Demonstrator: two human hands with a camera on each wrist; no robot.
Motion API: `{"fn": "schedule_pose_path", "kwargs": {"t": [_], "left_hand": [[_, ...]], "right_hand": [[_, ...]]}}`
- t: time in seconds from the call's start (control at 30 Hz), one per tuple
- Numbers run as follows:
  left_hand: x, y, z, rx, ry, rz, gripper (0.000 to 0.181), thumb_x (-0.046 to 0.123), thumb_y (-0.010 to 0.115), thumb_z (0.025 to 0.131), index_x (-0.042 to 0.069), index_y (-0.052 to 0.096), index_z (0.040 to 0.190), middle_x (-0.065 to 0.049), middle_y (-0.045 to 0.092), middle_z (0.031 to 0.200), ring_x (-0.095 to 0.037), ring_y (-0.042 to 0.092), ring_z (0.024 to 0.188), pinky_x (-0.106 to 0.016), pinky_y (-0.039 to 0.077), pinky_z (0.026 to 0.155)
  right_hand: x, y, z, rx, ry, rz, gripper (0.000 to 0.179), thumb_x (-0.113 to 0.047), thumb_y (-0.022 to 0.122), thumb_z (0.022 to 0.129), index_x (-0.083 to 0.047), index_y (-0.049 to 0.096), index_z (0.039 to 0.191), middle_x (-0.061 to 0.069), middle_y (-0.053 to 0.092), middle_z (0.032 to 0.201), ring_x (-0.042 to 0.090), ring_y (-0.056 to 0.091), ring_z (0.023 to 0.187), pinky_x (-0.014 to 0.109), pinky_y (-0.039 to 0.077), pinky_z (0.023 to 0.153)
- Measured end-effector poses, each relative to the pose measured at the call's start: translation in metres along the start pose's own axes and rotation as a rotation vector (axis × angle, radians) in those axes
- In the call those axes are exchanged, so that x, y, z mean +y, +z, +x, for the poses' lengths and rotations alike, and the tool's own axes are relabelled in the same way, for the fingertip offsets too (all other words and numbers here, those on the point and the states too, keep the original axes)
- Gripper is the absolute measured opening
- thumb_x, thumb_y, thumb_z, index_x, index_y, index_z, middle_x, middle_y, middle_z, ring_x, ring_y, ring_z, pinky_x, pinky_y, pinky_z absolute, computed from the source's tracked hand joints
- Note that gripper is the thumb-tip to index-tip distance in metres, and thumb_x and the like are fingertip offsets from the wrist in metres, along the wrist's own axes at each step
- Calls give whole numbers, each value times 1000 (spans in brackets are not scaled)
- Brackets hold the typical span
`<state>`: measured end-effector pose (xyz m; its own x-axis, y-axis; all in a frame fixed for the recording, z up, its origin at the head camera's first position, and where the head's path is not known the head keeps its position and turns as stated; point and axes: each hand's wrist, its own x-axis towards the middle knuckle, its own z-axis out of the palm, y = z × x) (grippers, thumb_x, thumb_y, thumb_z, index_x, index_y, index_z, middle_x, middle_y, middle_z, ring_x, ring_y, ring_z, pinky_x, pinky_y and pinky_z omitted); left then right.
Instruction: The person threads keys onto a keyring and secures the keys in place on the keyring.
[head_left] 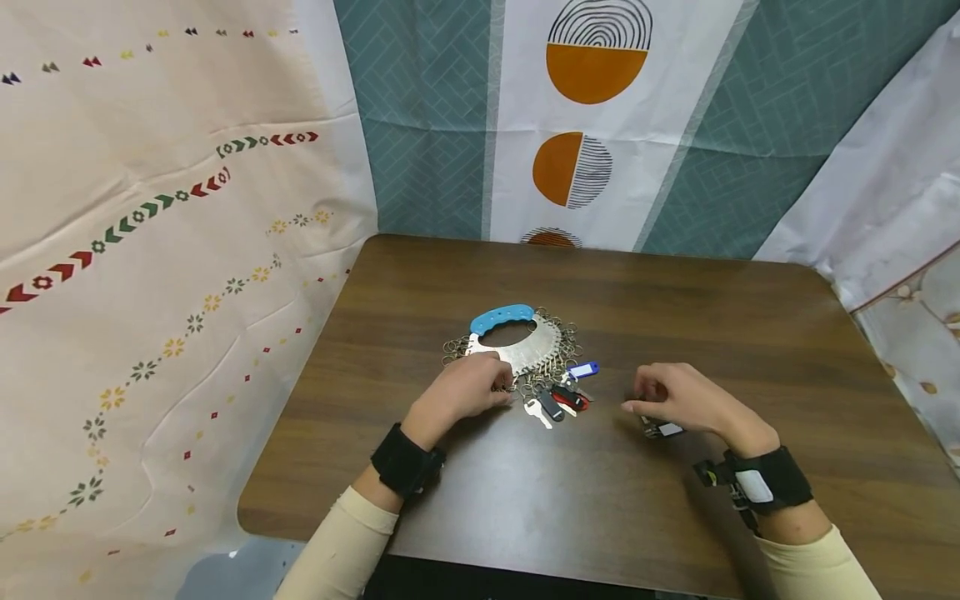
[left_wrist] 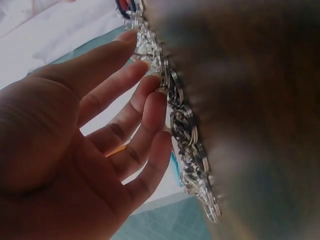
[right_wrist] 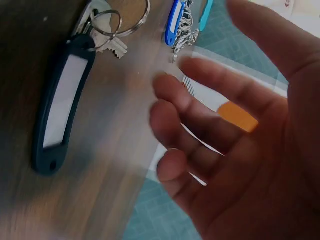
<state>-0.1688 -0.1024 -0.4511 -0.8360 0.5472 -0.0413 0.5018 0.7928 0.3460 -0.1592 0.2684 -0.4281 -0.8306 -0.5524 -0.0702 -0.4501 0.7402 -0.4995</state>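
Note:
A silver metal key holder plate (head_left: 536, 348) with a blue handle (head_left: 502, 317) lies on the table, its outer edge lined with many metal rings (left_wrist: 184, 127). Keys hang at its near right side, among them a silver key (head_left: 537, 412), a blue tag (head_left: 583, 370) and dark and red fobs. My left hand (head_left: 468, 387) is at the left front of the holder, loosely bent fingertips against the rings. My right hand (head_left: 682, 396) hovers, fingers loosely curved and holding nothing, by a dark key tag (right_wrist: 60, 110) with a white label, ringed to silver keys (right_wrist: 102, 22).
The wooden table (head_left: 585, 500) has rounded corners. Behind it hangs a teal and white cloth (head_left: 427, 125) with orange half circles, and a patterned cream cloth (head_left: 187, 292) hangs on the left.

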Motion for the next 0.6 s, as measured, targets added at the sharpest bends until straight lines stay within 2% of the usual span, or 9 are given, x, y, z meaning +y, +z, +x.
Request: {"fn": "schedule_pose_path", "kwargs": {"t": [0.1, 0.3, 0.43, 0.6], "left_hand": [[1, 2, 1, -16, -7, 20, 15, 33, 84, 93, 23, 74, 94, 8, 57, 90, -11, 57, 80, -33, 50, 74], [0, 4, 2, -12, 5, 39, 14, 30, 84, 93, 22, 74, 95, 7, 59, 93, -13, 58, 83, -35, 51, 76], [-1, 5, 2, -11, 21, 64, 14, 29, 84, 93, 21, 73, 96, 6, 58, 92, -15, 58, 84, -36, 51, 77], [0, 6, 2, -26, 36, 116, 21, 32, 84, 93, 22, 71, 105, 6, 57, 91, -15, 58, 86, -38, 52, 77]], "right_hand": [[1, -3, -7, -78, -24, 36, 23, -34, 83, 94, -19, 66, 90, -8, 55, 77, 8, 50, 67, 26, 41, 58], [1, -3, -15, -192, -10, 79, 26, -28, 87, 90, -15, 65, 92, -8, 56, 78, 7, 51, 70, 26, 42, 60], [0, 1, -16, -207, -20, 56, 23, -21, 86, 91, -17, 64, 88, -10, 55, 75, 6, 50, 68, 25, 42, 60], [2, 4, -18, -179, -52, -12, 26, -7, 81, 92, -19, 61, 82, -12, 51, 74, 3, 46, 67, 25, 40, 59]]}}
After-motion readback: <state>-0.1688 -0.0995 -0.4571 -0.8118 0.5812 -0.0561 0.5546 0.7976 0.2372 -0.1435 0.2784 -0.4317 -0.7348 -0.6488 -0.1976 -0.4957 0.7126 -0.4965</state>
